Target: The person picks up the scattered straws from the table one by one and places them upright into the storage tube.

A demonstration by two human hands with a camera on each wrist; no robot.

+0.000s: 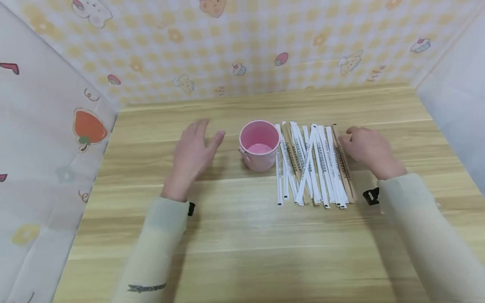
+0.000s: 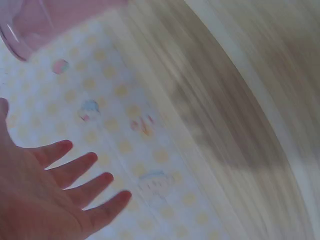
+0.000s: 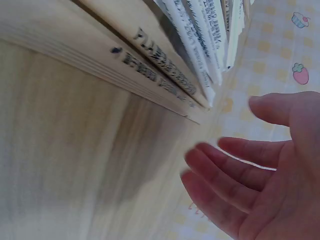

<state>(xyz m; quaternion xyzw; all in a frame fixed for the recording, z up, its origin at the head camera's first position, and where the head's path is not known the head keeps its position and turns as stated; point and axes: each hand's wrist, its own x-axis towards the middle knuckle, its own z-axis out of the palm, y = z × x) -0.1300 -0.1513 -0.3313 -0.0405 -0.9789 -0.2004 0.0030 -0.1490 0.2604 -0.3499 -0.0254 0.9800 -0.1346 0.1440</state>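
Note:
A pink bucket (image 1: pixel 259 145) stands upright on the table, its inside bare. Beside it on the right lies a loose row of paper-wrapped straws (image 1: pixel 312 164), mostly white with a few brown ones (image 3: pixel 160 65). My left hand (image 1: pixel 195 151) hovers left of the bucket with fingers spread, apart from it; the left wrist view shows that hand (image 2: pixel 60 185) holding nothing. At the right end of the row my right hand (image 1: pixel 365 147) is close to the outermost brown straw. Its fingers (image 3: pixel 220 185) are relaxed and bent a little, with a gap to the straws.
The wooden table (image 1: pixel 242 252) carries the bucket and straws. A yellow checked cloth (image 1: pixel 242 46) hangs behind its back edge, and pale sheets (image 1: pixel 45 147) line the left and right sides.

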